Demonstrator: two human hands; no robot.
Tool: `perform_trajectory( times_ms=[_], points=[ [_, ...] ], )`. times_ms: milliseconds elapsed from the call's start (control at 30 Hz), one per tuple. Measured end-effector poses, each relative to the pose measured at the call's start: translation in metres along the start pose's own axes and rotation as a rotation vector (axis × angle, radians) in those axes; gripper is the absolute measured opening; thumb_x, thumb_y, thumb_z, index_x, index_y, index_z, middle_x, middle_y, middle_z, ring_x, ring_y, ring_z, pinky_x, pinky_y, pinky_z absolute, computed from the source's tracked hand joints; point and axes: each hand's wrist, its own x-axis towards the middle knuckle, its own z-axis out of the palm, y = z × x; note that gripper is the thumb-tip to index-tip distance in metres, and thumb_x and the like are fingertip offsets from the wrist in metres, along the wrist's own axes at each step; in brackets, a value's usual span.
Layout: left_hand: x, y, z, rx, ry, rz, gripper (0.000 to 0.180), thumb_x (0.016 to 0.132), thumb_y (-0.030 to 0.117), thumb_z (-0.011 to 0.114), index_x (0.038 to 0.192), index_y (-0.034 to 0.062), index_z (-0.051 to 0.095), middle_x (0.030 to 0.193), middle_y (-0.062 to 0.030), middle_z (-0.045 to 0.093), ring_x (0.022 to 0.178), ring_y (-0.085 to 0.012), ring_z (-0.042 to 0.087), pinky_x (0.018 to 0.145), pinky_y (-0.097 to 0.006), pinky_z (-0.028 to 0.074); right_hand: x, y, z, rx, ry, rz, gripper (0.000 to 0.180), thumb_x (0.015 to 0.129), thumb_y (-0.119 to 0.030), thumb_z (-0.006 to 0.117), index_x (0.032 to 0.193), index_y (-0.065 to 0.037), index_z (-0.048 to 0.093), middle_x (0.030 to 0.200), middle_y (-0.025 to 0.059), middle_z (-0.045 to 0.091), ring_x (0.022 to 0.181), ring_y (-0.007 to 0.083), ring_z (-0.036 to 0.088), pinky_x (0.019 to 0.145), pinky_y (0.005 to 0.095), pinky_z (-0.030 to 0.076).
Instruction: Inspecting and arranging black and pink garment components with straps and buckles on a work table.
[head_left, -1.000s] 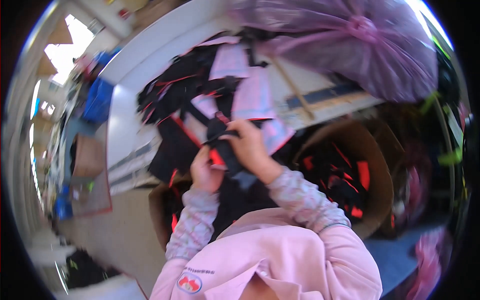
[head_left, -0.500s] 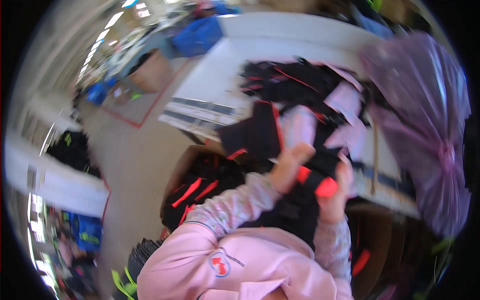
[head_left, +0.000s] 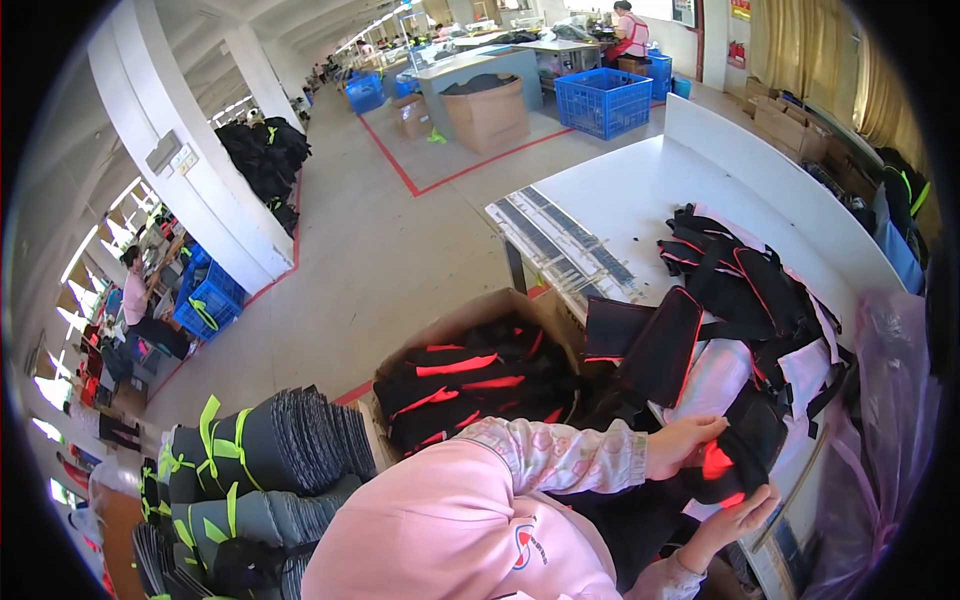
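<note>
White worktop (head_left: 640, 190) at right of centre, carrying a heap of black fabric pieces (head_left: 745, 290) with red edging; a cardboard box (head_left: 470, 325) of similar pieces stands below it at centre, on a grey workshop floor with red lines, blue crates at upper centre and bundled grey stacks at lower left. Left hand (head_left: 685, 442) and right hand (head_left: 740, 515), at lower right, together hold a black-and-red piece (head_left: 735, 465), fingers curled on its edges. Compared with half a second earlier, the view has swung toward the room, and the hands sit lower right. A pink sleeve hides the near box rim; a purple bag (head_left: 885, 440) is cut off at right.
</note>
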Motion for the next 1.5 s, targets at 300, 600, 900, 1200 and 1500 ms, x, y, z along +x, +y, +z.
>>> perform_trajectory(
  times_ms=[300, 600, 900, 1200, 1500],
  points=[
    [0.008, -0.002, -0.003, -0.096, -0.323, -0.028, 0.015, 0.095, 0.028, 0.05, 0.094, 0.0127, 0.054, 0.094, 0.0034, 0.061, 0.084, -0.0086, 0.06, 0.071, -0.025, 0.05, 0.026, -0.034, -0.022, 0.645, -0.019, 0.65, 0.048, 0.089, -0.037, 0.059, 0.112, 0.005, 0.053, 0.117, 0.0131, 0.057, 0.105, 0.0211, 0.055, 0.094, 0.0324, 0.042],
    [0.003, 0.006, 0.004, 0.074, -0.448, -0.031, 0.014, 0.096, 0.025, 0.049, 0.09, 0.012, 0.051, 0.087, 0.0054, 0.054, 0.084, -0.0054, 0.055, 0.075, -0.025, 0.047, 0.027, 0.025, -0.042, -0.028, -0.14, 0.15, 0.039, 0.094, -0.029, 0.052, 0.108, 0.007, 0.058, 0.102, 0.0111, 0.06, 0.093, 0.0157, 0.053, 0.087, 0.0293, 0.042],
    [0.008, 0.021, 0.005, 0.083, -0.41, 0.062, 0.017, 0.097, 0.025, 0.046, 0.088, 0.0116, 0.049, 0.083, 0.0041, 0.053, 0.077, -0.0076, 0.056, 0.067, -0.026, 0.048, 0.022, 0.014, -0.054, 0.767, -0.269, 0.589, 0.047, 0.093, -0.034, 0.054, 0.12, 0.003, 0.05, 0.113, 0.0143, 0.057, 0.106, 0.0213, 0.055, 0.091, 0.0343, 0.045],
    [-0.002, 0.005, 0.005, 0.16, -0.406, -0.075, 0.013, 0.096, 0.023, 0.048, 0.091, 0.0109, 0.05, 0.085, 0.0032, 0.056, 0.079, -0.0083, 0.058, 0.073, -0.026, 0.049, 0.03, -0.034, -0.038, 0.16, 0.062, 0.603, 0.048, 0.092, -0.033, 0.056, 0.119, 0.006, 0.052, 0.109, 0.0126, 0.061, 0.097, 0.019, 0.058, 0.089, 0.0305, 0.044],
    [0.009, 0.023, 0.022, 0.271, 0.072, 0.327, 0.021, 0.095, 0.022, 0.051, 0.103, 0.0046, 0.06, 0.094, 0.001, 0.06, 0.092, -0.0076, 0.055, 0.085, -0.026, 0.043, 0.021, 0.015, -0.025, -0.42, -0.507, -0.182, 0.027, 0.096, -0.015, 0.046, 0.116, 0.0, 0.056, 0.105, 0.0038, 0.056, 0.088, 0.0141, 0.053, 0.078, 0.0267, 0.044]
  ],
)
